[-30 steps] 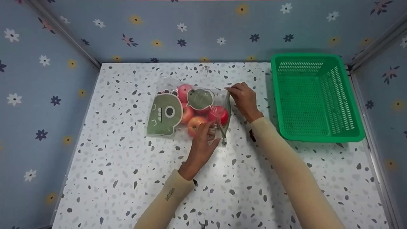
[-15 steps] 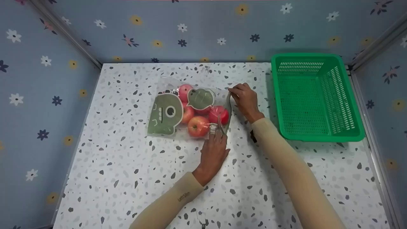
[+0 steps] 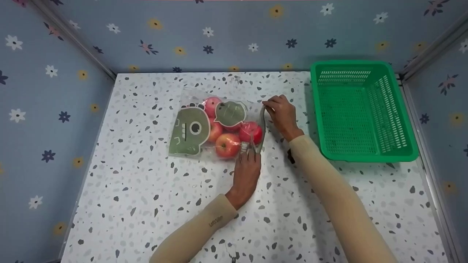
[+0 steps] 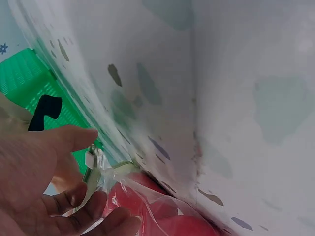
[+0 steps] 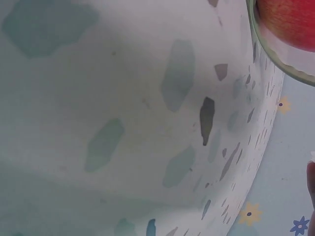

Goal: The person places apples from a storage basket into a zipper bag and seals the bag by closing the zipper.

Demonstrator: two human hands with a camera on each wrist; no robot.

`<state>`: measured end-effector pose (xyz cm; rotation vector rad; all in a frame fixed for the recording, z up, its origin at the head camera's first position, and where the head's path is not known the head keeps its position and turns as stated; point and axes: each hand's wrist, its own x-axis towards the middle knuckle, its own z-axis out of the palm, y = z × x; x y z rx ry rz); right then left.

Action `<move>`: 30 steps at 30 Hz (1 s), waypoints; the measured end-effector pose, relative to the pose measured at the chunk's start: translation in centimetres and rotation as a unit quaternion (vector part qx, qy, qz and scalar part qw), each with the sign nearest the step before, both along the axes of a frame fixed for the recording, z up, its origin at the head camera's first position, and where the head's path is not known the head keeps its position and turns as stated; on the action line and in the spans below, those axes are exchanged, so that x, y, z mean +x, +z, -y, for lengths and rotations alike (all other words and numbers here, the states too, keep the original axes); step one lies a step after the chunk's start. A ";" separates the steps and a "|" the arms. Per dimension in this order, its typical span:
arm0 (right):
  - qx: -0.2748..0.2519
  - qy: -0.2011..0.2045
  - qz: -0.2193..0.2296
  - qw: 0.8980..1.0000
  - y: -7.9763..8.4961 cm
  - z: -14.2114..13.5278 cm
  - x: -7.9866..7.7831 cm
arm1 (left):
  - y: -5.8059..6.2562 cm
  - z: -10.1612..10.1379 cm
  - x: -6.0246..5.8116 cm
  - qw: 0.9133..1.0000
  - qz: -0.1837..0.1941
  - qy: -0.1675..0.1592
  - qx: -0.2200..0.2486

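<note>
A clear zipper bag [image 3: 193,149] with a green cartoon print lies on the table, several red apples [image 3: 227,145] inside. Its green-edged mouth faces right and gapes. My right hand [image 3: 283,114] pinches the far corner of that mouth. At the near corner is my left hand [image 3: 247,177], fingers reaching onto the plastic. In the left wrist view, the thumb [image 4: 78,136] stands apart from the fingers, with the small zipper slider [image 4: 90,160] showing between them. The right wrist view catches the bag's green edge [image 5: 275,59], one apple [image 5: 290,22] and a fingertip [image 5: 311,179].
A green plastic basket [image 3: 365,159] stands at the back right of the speckled table [image 3: 146,204], right of my right forearm. Flower-patterned walls [image 3: 234,33] enclose the back and both sides.
My left hand has shifted right and toward me, from over the front apple to the mouth's near corner. My right hand moved slightly right, still pinching the far corner. The bag stays in place.
</note>
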<state>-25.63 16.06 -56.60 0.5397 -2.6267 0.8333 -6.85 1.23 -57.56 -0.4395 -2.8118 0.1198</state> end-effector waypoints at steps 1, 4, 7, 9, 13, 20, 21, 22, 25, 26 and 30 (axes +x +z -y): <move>0.000 -0.001 0.002 1.000 0.0 0.0 0.0 | 0.0 0.0 0.0 1.000 0.005 0.001 -0.006; 0.002 -0.009 0.009 1.000 0.1 0.0 0.0 | 0.0 0.0 -0.1 1.000 0.011 0.003 -0.023; 0.008 -0.013 0.014 1.000 0.0 0.0 0.0 | 0.1 0.2 -0.1 1.000 -0.003 -0.004 -0.023; 0.012 -0.014 0.012 1.000 0.0 -0.1 0.0 | 0.2 0.4 0.0 1.000 -0.023 -0.011 -0.013; 0.020 -0.013 0.003 1.000 -0.1 -0.3 0.0 | 0.4 1.2 0.2 0.998 -0.050 -0.026 0.029; 0.017 -0.020 0.016 1.000 0.1 -0.5 0.2 | 0.2 2.6 0.3 0.991 -0.058 -0.074 0.090; 0.015 -0.022 0.019 0.999 0.1 -0.5 0.2 | 0.2 2.7 0.3 0.990 -0.062 -0.080 0.098; 0.014 -0.023 0.021 0.999 0.2 -0.5 0.2 | 0.2 2.8 0.2 0.988 -0.066 -0.085 0.107; 0.018 -0.027 0.021 0.999 0.4 -0.4 0.3 | 0.0 3.1 0.1 0.984 -0.077 -0.098 0.129; 0.019 -0.027 0.020 0.999 0.4 -0.4 0.3 | 0.0 3.2 0.0 0.982 -0.080 -0.100 0.138; 0.024 -0.028 0.019 0.999 0.5 -0.5 0.4 | 0.0 3.4 -0.2 0.975 -0.099 -0.107 0.168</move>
